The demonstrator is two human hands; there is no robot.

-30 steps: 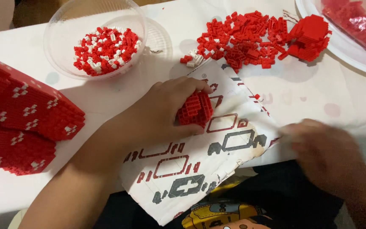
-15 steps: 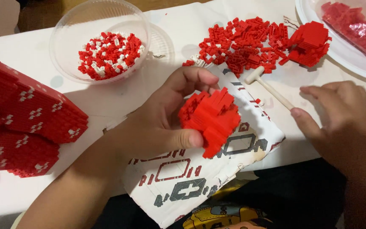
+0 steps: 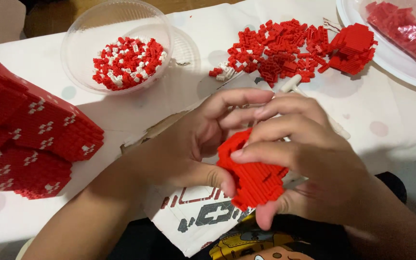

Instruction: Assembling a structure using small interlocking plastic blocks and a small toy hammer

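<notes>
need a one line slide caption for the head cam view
Both hands, left hand and right hand, grip a red brick-built piece over a printed instruction sheet, loose red bricks behind.

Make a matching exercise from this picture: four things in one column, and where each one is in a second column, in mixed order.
Things:
1. clear bowl
2. loose brick pile
3. small red block piece
4. large red build with white crosses

Places:
A. held between the left hand and the right hand
B. far left of the table
C. top centre right, on the white cloth
D. top left, holding red and white bricks

Pairs: 1-D, 2-C, 3-A, 4-B
</notes>
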